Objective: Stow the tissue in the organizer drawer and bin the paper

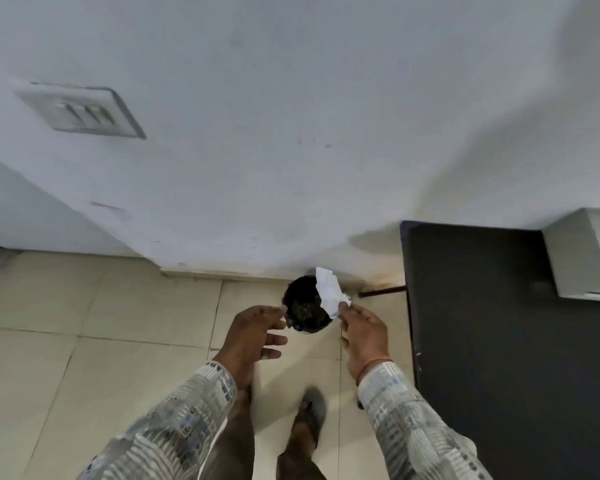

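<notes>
A crumpled white paper (329,292) is pinched between the fingertips of my right hand (364,336), held right over the right side of a small black bin (302,306) on the floor by the wall. The bin's open mouth shows dark rubbish inside. My left hand (253,336) hovers just left of the bin with fingers spread and holds nothing. The tissue is not in view. A white box that may be the organizer (582,254) sits on the dark table at the right edge.
A dark table (492,341) fills the right side, its edge close to my right arm. A white wall with a switch plate (84,112) rises behind the bin. The floor is beige tile, and my feet (309,414) stand below the hands.
</notes>
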`<state>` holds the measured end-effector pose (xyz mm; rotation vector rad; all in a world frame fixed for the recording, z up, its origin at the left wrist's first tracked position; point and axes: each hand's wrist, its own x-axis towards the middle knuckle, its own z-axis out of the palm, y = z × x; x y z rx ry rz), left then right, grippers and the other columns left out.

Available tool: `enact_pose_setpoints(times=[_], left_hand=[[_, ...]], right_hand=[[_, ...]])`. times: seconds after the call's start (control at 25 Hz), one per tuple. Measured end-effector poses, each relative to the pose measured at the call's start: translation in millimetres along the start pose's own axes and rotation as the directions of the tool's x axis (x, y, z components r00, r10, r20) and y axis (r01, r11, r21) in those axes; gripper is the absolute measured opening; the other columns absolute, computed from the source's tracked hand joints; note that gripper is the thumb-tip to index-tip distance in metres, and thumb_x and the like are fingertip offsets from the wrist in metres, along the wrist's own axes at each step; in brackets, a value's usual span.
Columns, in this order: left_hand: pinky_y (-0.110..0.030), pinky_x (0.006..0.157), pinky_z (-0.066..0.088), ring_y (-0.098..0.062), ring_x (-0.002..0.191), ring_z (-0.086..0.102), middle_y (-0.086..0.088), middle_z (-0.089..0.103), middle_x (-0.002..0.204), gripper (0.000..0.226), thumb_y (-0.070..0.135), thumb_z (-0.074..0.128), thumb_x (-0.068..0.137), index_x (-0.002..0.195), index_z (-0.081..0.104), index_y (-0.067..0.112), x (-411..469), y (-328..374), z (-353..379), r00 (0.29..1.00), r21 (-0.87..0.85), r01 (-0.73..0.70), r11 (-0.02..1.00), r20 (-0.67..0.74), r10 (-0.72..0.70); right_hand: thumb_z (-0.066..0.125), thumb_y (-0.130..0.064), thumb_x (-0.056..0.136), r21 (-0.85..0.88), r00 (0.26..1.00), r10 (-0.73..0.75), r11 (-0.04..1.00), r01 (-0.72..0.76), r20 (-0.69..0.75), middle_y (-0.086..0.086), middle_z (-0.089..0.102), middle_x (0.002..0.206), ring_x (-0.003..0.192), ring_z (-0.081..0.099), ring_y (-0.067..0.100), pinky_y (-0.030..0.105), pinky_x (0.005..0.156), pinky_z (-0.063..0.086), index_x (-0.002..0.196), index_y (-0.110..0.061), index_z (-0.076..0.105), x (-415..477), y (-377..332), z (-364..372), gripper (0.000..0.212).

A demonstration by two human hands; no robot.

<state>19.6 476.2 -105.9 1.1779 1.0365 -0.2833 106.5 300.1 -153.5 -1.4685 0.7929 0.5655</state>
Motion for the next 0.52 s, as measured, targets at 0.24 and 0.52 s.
enact_pose_setpoints(times=[0.24, 0.52], left_hand=[[-0.034, 0.064, 0.051, -0.026, 0.072, 0.065, -0.010, 0.070, 0.093, 0.007, 0.020, 0.074, 0.097, 0.092, 0.073, 0.015, 218, -47, 0, 0.998, 0.133, 0.060, 0.989, -0.011, -0.059], [-0.037, 0.075, 0.053, -0.023, 0.092, 0.067, -0.006, 0.073, 0.118, 0.045, 0.033, 0.078, 0.094, 0.134, 0.065, 0.016, 377, -116, 12, 0.998, 0.246, 0.045, 0.968, 0.022, -0.052]], right_hand=[[0.077, -0.010, 0.087, -0.098, 0.987, 0.069, 0.992, -0.084, -0.147, 0.004, 0.073, 0.079, 0.076, 0.064, 0.022, 0.033, 0.077, 0.048, 0.073, -0.018, 0.074, 181, 94, 68, 0.017], [0.070, -0.033, 0.094, -0.337, 0.985, 0.063, 0.934, -0.115, -0.162, 0.009, 0.073, 0.094, 0.090, 0.067, 0.028, 0.033, 0.077, 0.049, 0.083, -0.012, 0.077, 322, 182, 99, 0.025]])
